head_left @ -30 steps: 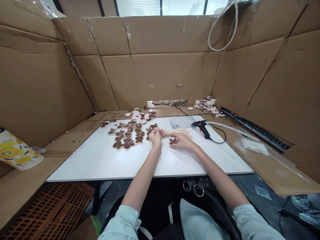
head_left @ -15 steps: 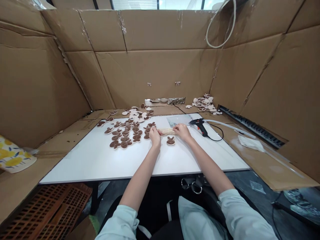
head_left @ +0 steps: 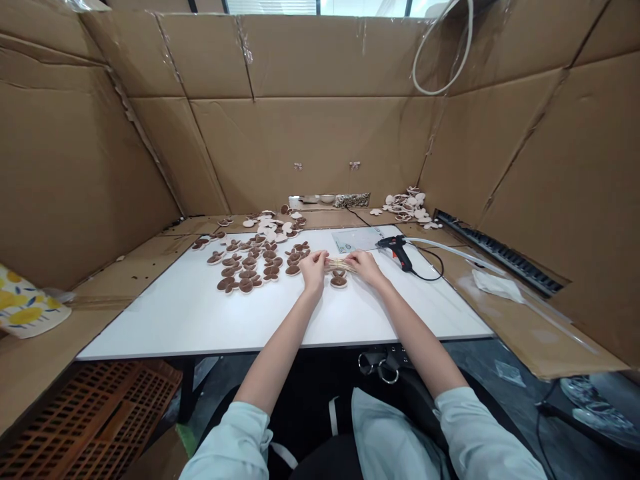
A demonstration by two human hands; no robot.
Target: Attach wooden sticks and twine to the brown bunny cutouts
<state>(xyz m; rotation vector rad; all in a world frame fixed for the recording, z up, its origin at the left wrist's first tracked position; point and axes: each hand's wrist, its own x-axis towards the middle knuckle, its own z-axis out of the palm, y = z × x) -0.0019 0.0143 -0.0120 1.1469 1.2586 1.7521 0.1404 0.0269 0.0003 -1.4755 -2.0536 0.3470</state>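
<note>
Sticks point(head_left: 341, 265) bunched on the white table point(head_left: 150, 327), my left hand point(head_left: 314, 271) and right hand point(head_left: 367, 267) pinching either end (brown cutout point(head_left: 339, 281) just nearer me). Gathering them, I'd say; the ends want evening up next.

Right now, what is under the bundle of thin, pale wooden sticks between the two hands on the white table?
Under the bundle of sticks lies a brown, cream-edged rabbit-shaped piece on the white table. Its lower part shows, but the sticks cover its top. The left hand and right hand hide the stick ends.
</note>
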